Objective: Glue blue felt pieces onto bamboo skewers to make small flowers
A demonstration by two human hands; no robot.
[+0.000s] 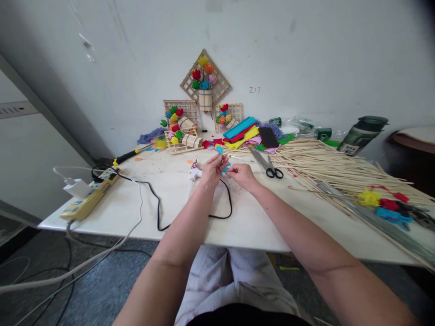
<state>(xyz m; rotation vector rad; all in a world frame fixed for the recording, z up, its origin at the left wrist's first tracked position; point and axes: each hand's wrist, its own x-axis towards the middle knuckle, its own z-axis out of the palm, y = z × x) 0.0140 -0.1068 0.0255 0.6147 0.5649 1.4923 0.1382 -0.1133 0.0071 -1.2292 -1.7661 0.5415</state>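
Observation:
My left hand [213,166] is raised over the middle of the table with its fingers closed on a thin stem. A small blue petal-shaped piece [219,149] shows just above its fingertips. Close beside it on the right, my right hand [242,175] is closed in a pinch. Small blue pieces [225,169] lie near or between the two hands; what the right fingertips hold is too small to make out. Left of my left hand rests a white glue gun [195,173], its black cord looping under my forearms.
Lattice panels with coloured flowers [205,100] lean at the wall. Felt sheets [240,129], a phone [268,137], scissors [273,172], many wooden sticks [312,156] and a bottle [363,135] lie to the right. A power strip [89,199] with cables sits at the left edge.

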